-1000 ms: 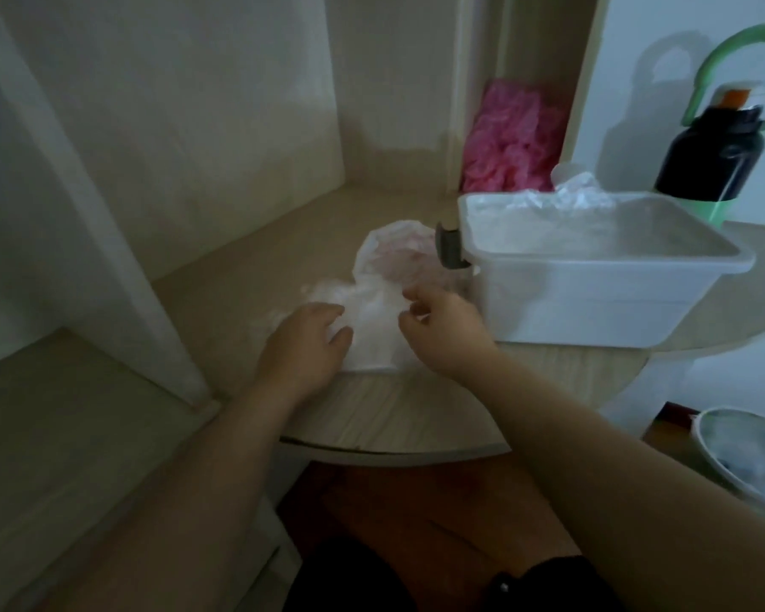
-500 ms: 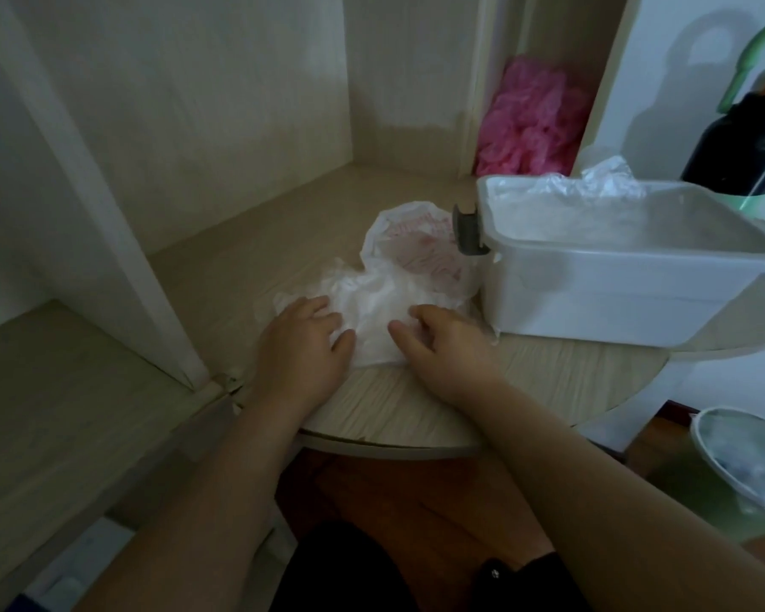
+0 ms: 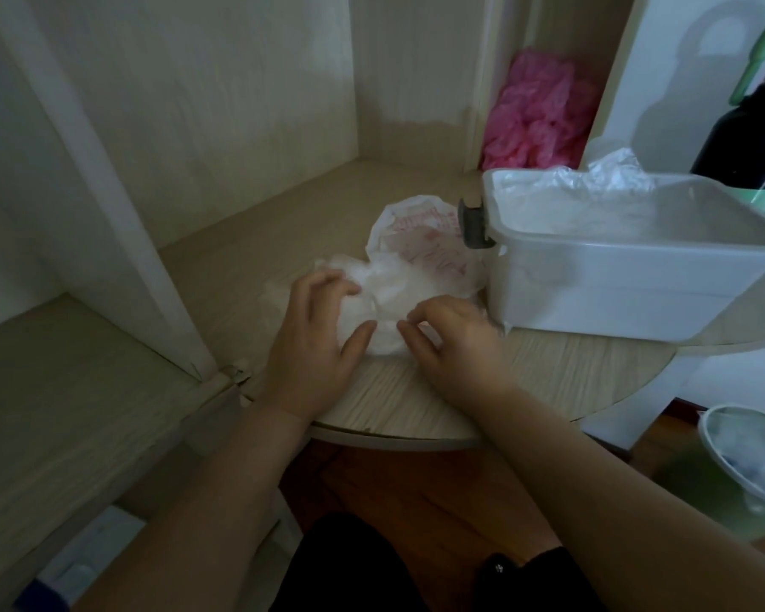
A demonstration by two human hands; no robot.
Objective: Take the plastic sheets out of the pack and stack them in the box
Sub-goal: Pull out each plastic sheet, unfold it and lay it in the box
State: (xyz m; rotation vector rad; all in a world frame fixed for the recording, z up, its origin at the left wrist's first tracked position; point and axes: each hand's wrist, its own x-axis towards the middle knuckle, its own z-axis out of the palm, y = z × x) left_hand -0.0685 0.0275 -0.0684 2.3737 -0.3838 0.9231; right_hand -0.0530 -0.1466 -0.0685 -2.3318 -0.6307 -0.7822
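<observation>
Above a reddish wooden floor [image 3: 416, 488], a pale wood-grain tabletop [image 3: 420, 406] with a rounded edge fills a cream alcove. The left hand [image 3: 314, 329] curls over the crumpled plastic sheets [image 3: 385, 298]. The right hand [image 3: 451, 337], close beside it, sets bent fingertips on them; whether it pinches is unclear. Behind the sheets lies the red-printed pack [image 3: 420, 245], touching the white box [image 3: 592, 284], which holds more plastic. A pink bundle [image 3: 539, 117] sits in the far corner.
</observation>
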